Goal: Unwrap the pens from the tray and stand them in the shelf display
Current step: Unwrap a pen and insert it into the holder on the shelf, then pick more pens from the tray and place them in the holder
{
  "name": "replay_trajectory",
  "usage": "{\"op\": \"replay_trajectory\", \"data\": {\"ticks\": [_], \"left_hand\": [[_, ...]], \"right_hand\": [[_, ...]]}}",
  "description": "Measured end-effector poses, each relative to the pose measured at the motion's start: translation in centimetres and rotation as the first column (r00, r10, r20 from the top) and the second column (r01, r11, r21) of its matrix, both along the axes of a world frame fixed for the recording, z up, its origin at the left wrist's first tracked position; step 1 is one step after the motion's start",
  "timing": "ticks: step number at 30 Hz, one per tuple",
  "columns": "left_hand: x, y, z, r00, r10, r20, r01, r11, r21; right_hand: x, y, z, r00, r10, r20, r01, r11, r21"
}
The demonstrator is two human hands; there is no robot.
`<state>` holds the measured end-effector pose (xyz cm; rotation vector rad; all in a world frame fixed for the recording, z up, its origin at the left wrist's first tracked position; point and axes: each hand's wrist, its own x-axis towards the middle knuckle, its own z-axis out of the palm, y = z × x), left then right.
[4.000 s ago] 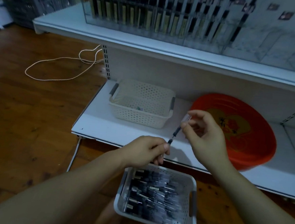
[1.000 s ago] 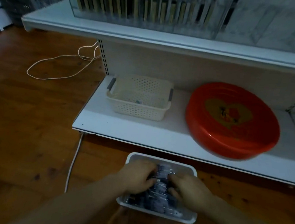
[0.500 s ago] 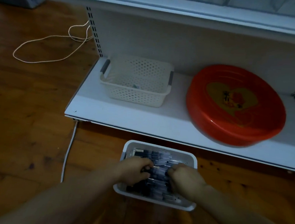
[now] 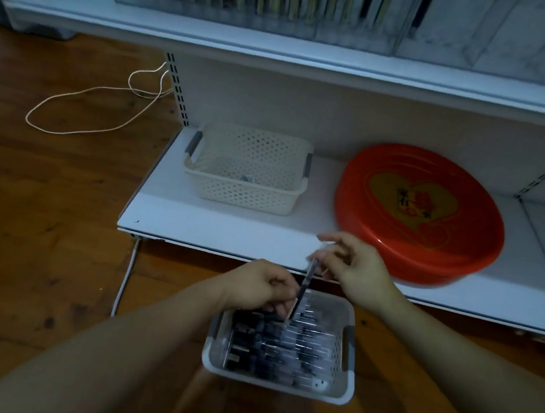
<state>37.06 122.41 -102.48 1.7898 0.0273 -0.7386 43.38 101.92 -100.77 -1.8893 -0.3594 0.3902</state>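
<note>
A grey-white tray (image 4: 347, 372) on the wooden floor holds several dark pens in clear wrappers. Just above its far edge I hold one wrapped pen (image 4: 306, 282) tilted upright. My left hand (image 4: 260, 287) grips its lower end. My right hand (image 4: 356, 265) pinches the clear wrapper at its upper end. At the top of the view, the clear shelf display (image 4: 280, 8) on the upper shelf shows rows of standing pens.
On the lower white shelf (image 4: 217, 228) stand a cream perforated basket (image 4: 247, 171) and a red round tray (image 4: 420, 211). A pale cord (image 4: 86, 107) loops on the floor at left, and a white cable (image 4: 125, 279) runs down from the shelf's corner.
Both hands were down among the pens in the tray. They have risen with one wrapped pen held between them, and the view has tilted up to show the display again.
</note>
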Motion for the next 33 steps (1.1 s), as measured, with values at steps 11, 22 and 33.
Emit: {"op": "replay_trajectory", "data": {"ticks": [11, 22, 33], "left_hand": [[2.8, -1.2, 8.8, 0.989, 0.129, 0.074, -0.099, 0.941, -0.323], [4.5, -0.2, 14.4, 0.86, 0.244, 0.448, -0.155, 0.962, -0.226], [5.4, -0.8, 20.1, 0.642, 0.336, 0.689, -0.234, 0.942, -0.241]], "right_hand": [[2.8, 2.3, 9.1, 0.978, -0.178, 0.112, 0.126, 0.922, 0.366], [2.1, 2.3, 14.5, 0.975, -0.12, 0.185, 0.045, 0.93, 0.365], [3.3, 3.2, 22.4, 0.792, -0.229, 0.566, 0.008, 0.931, 0.366]]}}
